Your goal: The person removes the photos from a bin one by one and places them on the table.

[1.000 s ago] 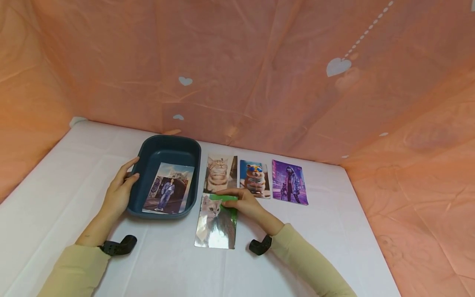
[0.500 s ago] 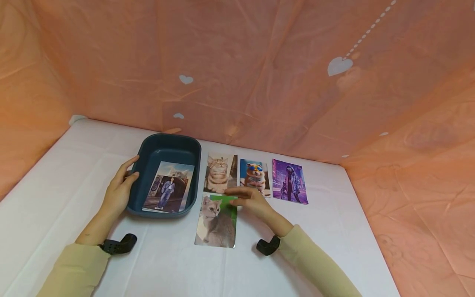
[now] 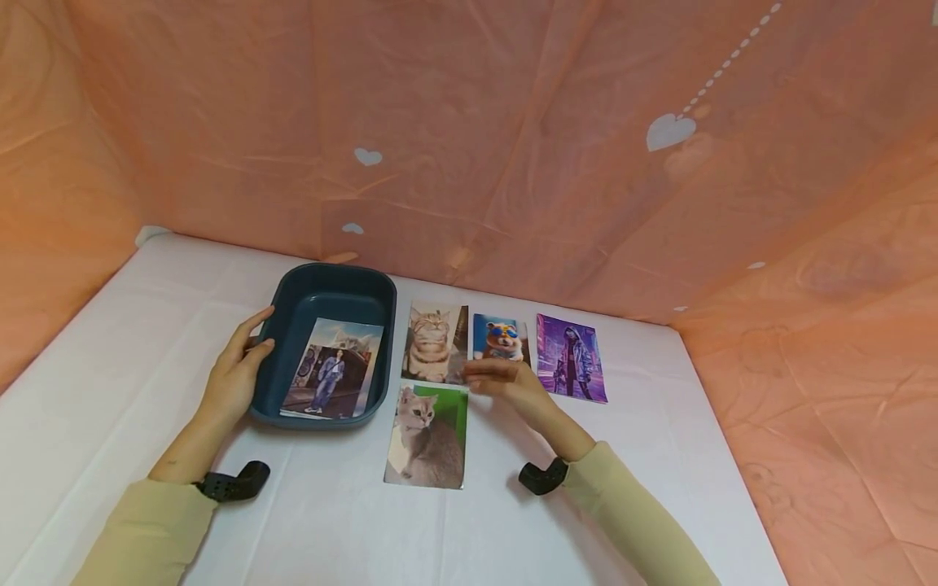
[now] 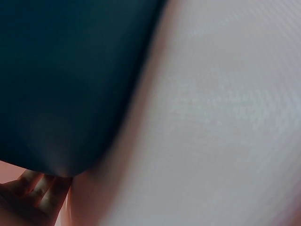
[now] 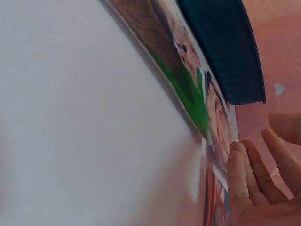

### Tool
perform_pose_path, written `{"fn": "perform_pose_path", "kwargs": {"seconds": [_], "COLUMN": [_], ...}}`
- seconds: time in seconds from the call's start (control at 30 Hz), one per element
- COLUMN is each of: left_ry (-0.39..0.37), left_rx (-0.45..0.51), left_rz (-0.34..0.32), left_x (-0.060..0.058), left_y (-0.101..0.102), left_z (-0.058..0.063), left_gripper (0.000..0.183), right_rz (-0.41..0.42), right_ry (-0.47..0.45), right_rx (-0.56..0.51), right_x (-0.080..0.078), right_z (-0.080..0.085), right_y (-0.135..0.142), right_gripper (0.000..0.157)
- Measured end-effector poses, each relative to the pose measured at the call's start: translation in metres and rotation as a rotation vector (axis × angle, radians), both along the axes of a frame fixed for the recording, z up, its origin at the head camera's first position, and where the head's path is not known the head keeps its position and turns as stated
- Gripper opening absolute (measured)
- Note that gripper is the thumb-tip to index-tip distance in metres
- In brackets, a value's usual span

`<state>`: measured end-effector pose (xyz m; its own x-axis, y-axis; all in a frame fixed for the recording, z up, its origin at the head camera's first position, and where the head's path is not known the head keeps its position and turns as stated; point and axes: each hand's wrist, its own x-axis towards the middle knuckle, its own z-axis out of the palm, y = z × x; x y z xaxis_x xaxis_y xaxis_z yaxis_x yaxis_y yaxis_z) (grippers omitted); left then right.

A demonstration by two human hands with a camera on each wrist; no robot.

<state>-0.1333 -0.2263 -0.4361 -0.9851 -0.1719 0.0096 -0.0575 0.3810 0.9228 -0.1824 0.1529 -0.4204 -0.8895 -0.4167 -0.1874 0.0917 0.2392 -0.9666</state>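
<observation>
My left hand (image 3: 238, 370) grips the left wall of a dark blue-green plastic tub (image 3: 322, 301), thumb at the rim; its fingers (image 4: 51, 195) lie against the outside in the left wrist view. Inside the tub lie photo cards, the top one showing a person in denim (image 3: 330, 382). My right hand (image 3: 516, 391) holds nothing, its fingers extended and thumb apart in the right wrist view. It hovers by the hamster card (image 3: 501, 334), covering its lower part. Just left are the tabby cat card (image 3: 432, 342) and, nearer me, the grey cat card (image 3: 428, 443).
A purple card with a hooded figure (image 3: 572, 358) lies at the right end of the back row. The white tabletop (image 3: 330, 521) meets an orange-pink cloth (image 3: 469, 163) with white hearts behind and at both sides.
My right hand has let go of the grey cat card and drawn back right and slightly away, over the hamster card. The left hand and tub stay put.
</observation>
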Motion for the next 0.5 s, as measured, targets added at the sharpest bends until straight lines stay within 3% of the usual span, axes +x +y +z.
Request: {"fn": "perform_pose_path", "kwargs": {"seconds": [0.23,0.5], "left_ry": [0.0,0.005], "left_rx": [0.0,-0.004], "left_rz": [0.0,-0.002], "left_x": [0.0,0.0], "left_y": [0.0,0.001], "left_z": [0.0,0.001], "left_gripper": [0.049,0.049], "right_rz": [0.011,0.074], "right_ry": [0.005,0.049], "right_rx": [0.015,-0.019], "right_x": [-0.002,-0.007], "right_z": [0.007,0.015], "right_y": [-0.006,-0.032], "right_gripper": [0.041,0.037]}}
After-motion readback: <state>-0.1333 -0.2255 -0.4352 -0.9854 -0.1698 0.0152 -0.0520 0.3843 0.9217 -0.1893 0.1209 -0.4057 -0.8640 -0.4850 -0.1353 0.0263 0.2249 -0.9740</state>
